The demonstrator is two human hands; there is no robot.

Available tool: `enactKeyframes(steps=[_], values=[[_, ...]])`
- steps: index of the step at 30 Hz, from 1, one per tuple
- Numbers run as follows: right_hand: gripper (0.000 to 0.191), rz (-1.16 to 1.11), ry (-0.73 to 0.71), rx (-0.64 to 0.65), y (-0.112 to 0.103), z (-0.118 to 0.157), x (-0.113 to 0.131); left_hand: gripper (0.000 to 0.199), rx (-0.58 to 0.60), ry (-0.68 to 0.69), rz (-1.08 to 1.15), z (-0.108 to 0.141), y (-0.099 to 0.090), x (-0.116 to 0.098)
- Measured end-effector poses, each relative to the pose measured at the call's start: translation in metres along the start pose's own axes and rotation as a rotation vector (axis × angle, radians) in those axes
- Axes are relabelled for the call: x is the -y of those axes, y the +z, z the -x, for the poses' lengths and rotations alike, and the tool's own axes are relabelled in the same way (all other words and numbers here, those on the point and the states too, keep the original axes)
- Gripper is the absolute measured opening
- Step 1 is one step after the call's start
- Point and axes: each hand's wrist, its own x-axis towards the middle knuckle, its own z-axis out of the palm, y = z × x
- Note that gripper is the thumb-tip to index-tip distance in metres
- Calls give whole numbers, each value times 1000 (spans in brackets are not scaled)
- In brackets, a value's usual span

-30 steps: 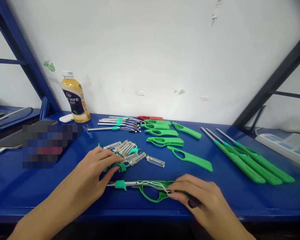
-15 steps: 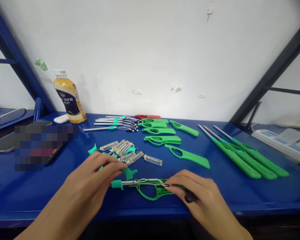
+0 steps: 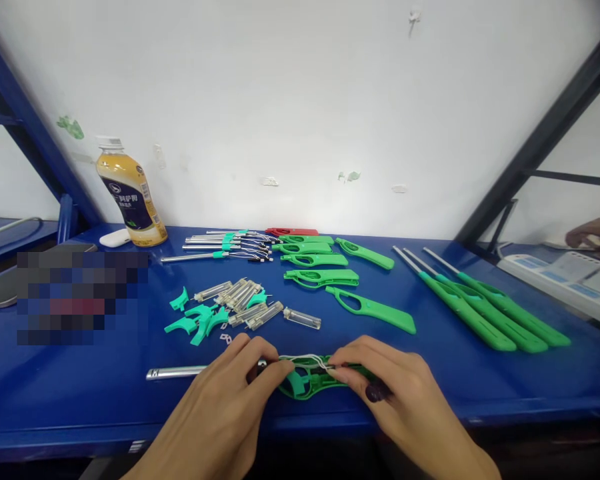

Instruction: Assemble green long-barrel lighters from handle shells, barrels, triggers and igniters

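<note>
My left hand [image 3: 230, 400] is closed on a teal trigger [image 3: 299, 383] over the loop of an open green lighter shell [image 3: 325, 383]. Beneath that hand lies a metal lighter tube [image 3: 175, 372], its far end sticking out left. White wires [image 3: 307, 358] run from the tube into the shell. Pinched at the wires and shell, my right hand [image 3: 395, 393] also holds a slim tool with a dark handle [image 3: 379, 391]; its tip is mostly hidden. A small dark round end shows between the left fingers, too hidden to name.
Loose teal triggers [image 3: 197, 322] and clear fuel tanks [image 3: 240, 295] lie ahead. Behind them are wired tubes [image 3: 215, 247] and green shells [image 3: 320, 277]. Three assembled lighters [image 3: 500, 307] lie right. A drink bottle [image 3: 130, 193] stands back left; another person's hand [image 3: 595, 235] shows far right.
My left hand has moved right and down, bringing the teal trigger from above the tube into the shell's loop. My right hand stays almost in place. Another person's hand shows more at far right.
</note>
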Motion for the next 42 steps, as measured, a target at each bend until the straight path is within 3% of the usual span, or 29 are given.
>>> enactKeyframes(steps=[8, 19, 23, 32, 42], values=[[11, -17, -5, -8, 0, 0, 0, 49, -24, -70, 47, 1, 6, 2], [10, -56, -19, 15, -4, -5, 4, 48, -71, -62, -4, 1, 13, -5], [10, -55, -48, -35, -3, -5, 3, 46, -64, -73, 25, 4, 15, -4], [13, -181, -82, -54, -5, -6, 2, 23, -94, -74, 26, 0, 16, -10], [27, -314, 73, -26, -6, -5, 1, 22, -140, -64, 82, -2, 20, -15]])
